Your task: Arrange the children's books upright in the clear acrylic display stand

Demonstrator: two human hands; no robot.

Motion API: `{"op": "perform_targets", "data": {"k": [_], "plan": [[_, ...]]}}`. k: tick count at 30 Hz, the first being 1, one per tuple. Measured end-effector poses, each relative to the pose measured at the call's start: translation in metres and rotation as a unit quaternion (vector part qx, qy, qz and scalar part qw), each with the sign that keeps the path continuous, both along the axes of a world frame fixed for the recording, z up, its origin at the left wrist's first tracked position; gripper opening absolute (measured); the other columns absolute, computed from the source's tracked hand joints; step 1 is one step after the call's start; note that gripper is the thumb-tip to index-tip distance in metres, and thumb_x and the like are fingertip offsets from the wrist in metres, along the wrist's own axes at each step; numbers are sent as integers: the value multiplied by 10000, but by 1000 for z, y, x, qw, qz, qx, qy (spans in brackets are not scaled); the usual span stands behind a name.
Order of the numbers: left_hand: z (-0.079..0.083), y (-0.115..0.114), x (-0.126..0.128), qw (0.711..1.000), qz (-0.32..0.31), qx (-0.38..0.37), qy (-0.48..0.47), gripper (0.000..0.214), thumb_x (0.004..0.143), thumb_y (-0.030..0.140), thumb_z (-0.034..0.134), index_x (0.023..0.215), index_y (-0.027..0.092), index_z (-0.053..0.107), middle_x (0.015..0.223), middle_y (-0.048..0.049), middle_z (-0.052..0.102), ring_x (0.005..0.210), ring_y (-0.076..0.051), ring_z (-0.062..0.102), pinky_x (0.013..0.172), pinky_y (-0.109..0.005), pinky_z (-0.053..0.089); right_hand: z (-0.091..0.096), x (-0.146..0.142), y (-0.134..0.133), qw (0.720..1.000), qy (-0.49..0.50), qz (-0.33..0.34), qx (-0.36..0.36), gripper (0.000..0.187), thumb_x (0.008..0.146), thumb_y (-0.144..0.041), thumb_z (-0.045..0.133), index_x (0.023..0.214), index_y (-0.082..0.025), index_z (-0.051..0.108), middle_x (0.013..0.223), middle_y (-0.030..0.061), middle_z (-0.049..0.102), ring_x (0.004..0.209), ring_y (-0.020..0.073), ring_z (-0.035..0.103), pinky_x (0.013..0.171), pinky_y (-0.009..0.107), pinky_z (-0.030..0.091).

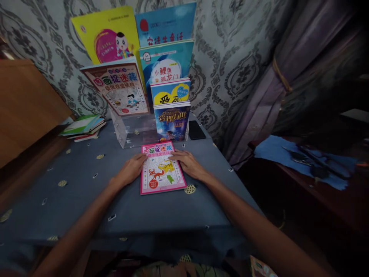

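A picture book (160,179) with a pink border, a fox and a yellow striped cat on its cover, lies on the blue tablecloth in front of me. My left hand (131,169) grips its left edge, fingertips at the upper left of the cover. On the opposite side, my right hand (188,164) holds the right edge, with its fingers reaching onto the cover. Just behind the book stands a clear tiered rack (122,134). It bears a brown-bordered book (123,88), a yellow-green book (105,32), a dark blue book (173,121) and several others.
A stack of books (83,127) lies at the back left, near a wooden panel (29,104). A black phone (196,130) lies right of the rack. Patterned wallpaper and a tied curtain (256,88) are behind. At right, a blue cloth (276,154) with dark items covers another surface.
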State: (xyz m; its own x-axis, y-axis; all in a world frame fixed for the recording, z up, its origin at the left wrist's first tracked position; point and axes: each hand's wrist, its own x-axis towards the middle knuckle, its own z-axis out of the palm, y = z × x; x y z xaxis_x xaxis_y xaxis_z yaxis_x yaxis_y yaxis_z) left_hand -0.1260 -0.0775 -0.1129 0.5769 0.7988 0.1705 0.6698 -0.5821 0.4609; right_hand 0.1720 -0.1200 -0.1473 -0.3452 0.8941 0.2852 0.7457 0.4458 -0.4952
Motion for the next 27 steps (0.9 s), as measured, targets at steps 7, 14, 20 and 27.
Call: {"op": "perform_targets", "data": {"k": [7, 14, 20, 27], "plan": [[-7, 36, 13, 996, 58, 60, 21, 284, 962, 237, 445, 1129, 171, 665, 1181, -165, 695, 1098, -307, 634, 1019, -475, 476, 16, -9, -2, 999, -47, -10, 18, 382, 962, -149, 466, 1231, -220, 727, 1366, 100, 676, 1327, 262, 577, 1117, 521, 425], [-17, 39, 15, 993, 65, 94, 28, 260, 976, 209, 439, 1125, 178, 649, 1124, -134, 693, 1103, -280, 614, 1034, -440, 453, 37, -47, 11, 992, -112, 12, 49, 297, 954, -162, 526, 1157, -164, 742, 1374, 145, 656, 1317, 283, 567, 1127, 488, 403], [-22, 41, 13, 994, 54, 97, 0, 274, 980, 194, 447, 1171, 157, 639, 1155, -149, 686, 1111, -282, 619, 1021, -427, 461, 33, -93, 43, 990, -122, 56, 52, 336, 1001, -154, 456, 1263, -127, 664, 1348, 161, 660, 1284, 267, 585, 1106, 449, 424], [-26, 46, 15, 990, 64, 128, 13, 314, 959, 149, 450, 1223, 163, 620, 1147, -136, 699, 1107, -279, 623, 1001, -440, 483, 12, -116, 72, 988, -131, 42, 67, 353, 1033, -196, 463, 1344, -79, 582, 1410, 209, 607, 1344, 279, 540, 1137, 473, 377]]}}
